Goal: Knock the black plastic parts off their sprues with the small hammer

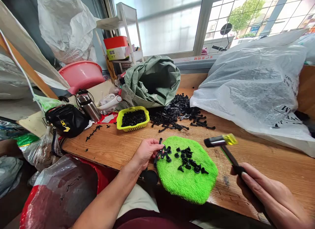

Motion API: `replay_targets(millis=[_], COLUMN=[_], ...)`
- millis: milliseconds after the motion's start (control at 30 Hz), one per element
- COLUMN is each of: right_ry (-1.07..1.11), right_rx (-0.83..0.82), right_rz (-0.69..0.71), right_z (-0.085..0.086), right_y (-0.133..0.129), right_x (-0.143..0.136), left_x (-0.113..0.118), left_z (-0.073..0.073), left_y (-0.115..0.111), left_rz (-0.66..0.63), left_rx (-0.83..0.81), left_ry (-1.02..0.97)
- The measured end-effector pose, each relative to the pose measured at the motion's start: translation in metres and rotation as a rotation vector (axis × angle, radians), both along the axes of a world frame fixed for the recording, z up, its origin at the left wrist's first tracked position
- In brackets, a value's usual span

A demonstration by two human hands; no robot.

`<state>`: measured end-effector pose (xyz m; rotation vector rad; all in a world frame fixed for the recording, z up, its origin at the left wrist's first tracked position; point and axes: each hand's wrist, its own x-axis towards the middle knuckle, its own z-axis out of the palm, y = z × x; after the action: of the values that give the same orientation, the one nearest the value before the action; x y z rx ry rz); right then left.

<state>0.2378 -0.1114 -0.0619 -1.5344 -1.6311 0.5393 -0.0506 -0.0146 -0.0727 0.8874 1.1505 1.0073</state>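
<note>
My left hand (147, 152) pinches a black jointed plastic linkage (162, 152) of short crossing arms at the left edge of a bright green fluffy cloth (187, 186). Several small black plugs with round heads (188, 158) lie loose on the cloth. In my right hand (261, 186) is a mallet (221, 141), gripped by its dark handle and raised to the right of the cloth. One end of the mallet's head is black, the other clear yellow. The fingers of my right hand are wrapped round the handle.
Behind the cloth lies a heap of black plastic strips (178, 107), with a yellow basket (119, 122) of small black parts to its left. A green woven sack (133, 91) and a large white plastic bag (251, 87) stand farther back. At left are a steel bottle (90, 106) and black pouch (66, 119).
</note>
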Motion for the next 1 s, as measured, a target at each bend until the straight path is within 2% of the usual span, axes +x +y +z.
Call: replay_targets(millis=[100,167,300,433,633,833,1000], right_ry=[-0.054,-0.113,-0.248,-0.343,-0.454,-0.62,-0.644], right_rx=[0.043,0.091,0.162,0.141,0.123,0.115,0.115], right_rz=[0.211,0.266,0.308,0.314,0.306,0.36,0.353], right_z=[0.027,0.034,0.023,0.015,0.019,0.023,0.032], right_y=[0.016,0.024,0.033,0.035,0.037,0.041,0.045], right_x=[-0.021,-0.032,-0.038,-0.036,-0.041,-0.05,-0.052], left_x=[0.0,-0.001,0.0,0.0,0.001,0.002,0.002], left_z=[0.0,0.001,0.002,0.0,-0.001,-0.002,-0.003], left_y=[-0.001,-0.001,-0.002,-0.001,-0.001,0.001,0.003], left_rz=[-0.01,-0.014,-0.011,-0.014,-0.01,-0.007,-0.014], left_rx=[-0.003,-0.003,0.008,0.02,0.013,0.016,0.033], left_ry=[-0.02,-0.029,-0.02,-0.019,-0.003,0.013,-0.006])
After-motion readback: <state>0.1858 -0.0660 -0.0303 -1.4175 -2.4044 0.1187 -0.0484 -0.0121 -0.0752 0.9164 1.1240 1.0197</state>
